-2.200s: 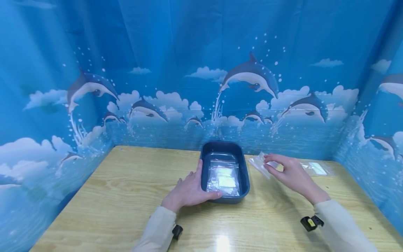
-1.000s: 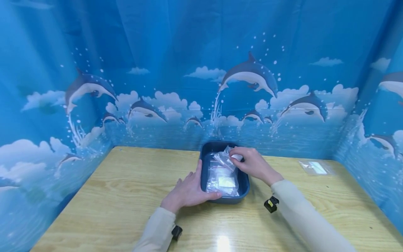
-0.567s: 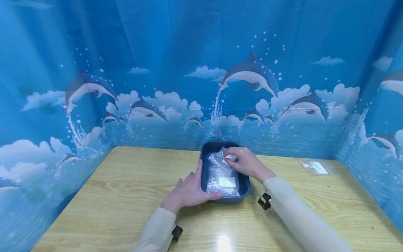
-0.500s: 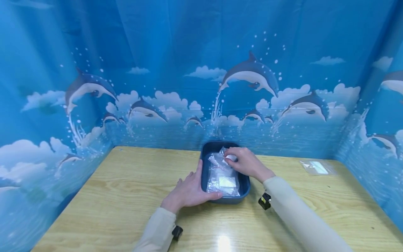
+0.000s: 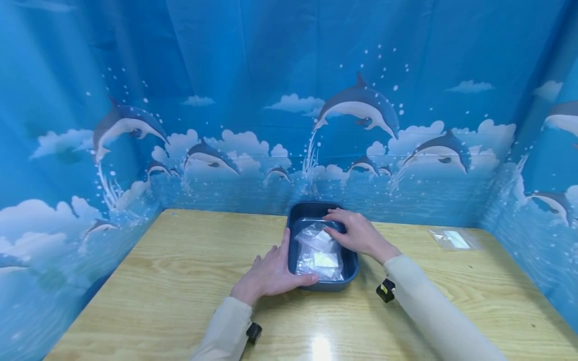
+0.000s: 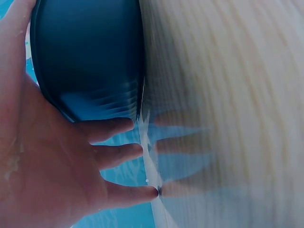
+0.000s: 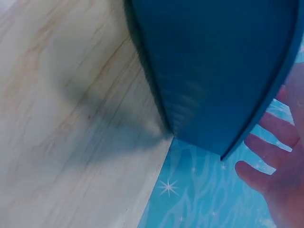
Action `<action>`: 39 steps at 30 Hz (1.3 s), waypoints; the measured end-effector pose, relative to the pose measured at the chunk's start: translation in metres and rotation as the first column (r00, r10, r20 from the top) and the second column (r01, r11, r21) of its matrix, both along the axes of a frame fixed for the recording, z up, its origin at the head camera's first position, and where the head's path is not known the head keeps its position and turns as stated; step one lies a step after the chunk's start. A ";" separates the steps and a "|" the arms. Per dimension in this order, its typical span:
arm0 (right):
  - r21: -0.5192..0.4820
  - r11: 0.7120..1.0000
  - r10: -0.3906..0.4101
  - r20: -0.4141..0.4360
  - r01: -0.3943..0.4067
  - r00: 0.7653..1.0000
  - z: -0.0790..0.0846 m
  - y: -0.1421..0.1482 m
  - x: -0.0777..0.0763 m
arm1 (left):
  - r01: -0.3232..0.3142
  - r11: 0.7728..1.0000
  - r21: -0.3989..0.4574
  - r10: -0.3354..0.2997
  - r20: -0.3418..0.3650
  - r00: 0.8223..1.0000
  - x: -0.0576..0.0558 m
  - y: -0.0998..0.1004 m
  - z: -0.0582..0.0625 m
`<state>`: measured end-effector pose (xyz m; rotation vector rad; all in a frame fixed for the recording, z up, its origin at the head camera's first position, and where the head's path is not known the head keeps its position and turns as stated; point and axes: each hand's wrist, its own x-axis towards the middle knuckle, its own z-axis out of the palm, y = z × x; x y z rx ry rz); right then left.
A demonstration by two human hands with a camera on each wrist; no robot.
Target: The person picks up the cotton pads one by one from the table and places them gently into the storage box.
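Note:
A dark blue plastic bin (image 5: pixel 351 235) stands near the back of the table, with several small clear zip bags (image 5: pixel 326 259) holding white pieces lying in it. My left hand (image 5: pixel 273 273) rests against the bin's near left corner, thumb over the front rim; the left wrist view shows its other fingers (image 6: pixel 116 156) straight and spread along the wall. Over the back right of the bin hovers my right hand (image 5: pixel 358 234), fingers loosely apart and pinching nothing. Just below its thumb lies the top bag (image 5: pixel 312 235). In the right wrist view, the bin's outer wall (image 7: pixel 213 71) hides the bags.
One more clear bag with a white piece (image 5: pixel 457 239) lies flat at the table's back right. The wooden table (image 5: pixel 189 281) ends at a blue dolphin-print curtain (image 5: pixel 253 125), which also closes off both sides.
My right hand has carried a clear bag leftward from the table into the bin, set it on the others and let go. The left hand has stayed at the bin.

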<state>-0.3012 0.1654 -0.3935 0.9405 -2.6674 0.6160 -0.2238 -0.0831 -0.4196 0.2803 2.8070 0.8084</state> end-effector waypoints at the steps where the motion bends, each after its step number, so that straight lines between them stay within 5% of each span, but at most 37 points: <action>1: -0.003 1.000 -0.006 -0.003 0.006 1.000 0.000 0.002 0.001 | -0.001 1.000 -0.001 0.001 0.000 1.000 0.000 0.000 0.000; 13: 0.091 0.991 -0.089 -0.107 0.099 0.990 0.001 0.030 0.023 | 0.001 1.000 0.003 -0.001 0.002 1.000 0.002 -0.001 0.000; 26: 0.173 0.937 -0.296 -0.063 0.303 0.953 -0.002 0.074 0.043 | 0.001 1.000 0.005 -0.001 -0.019 1.000 0.002 -0.002 0.000; 39: 0.231 0.878 -0.421 -0.042 0.419 0.906 -0.006 0.113 0.056 | -0.002 1.000 0.011 0.002 -0.018 1.000 0.001 -0.001 0.000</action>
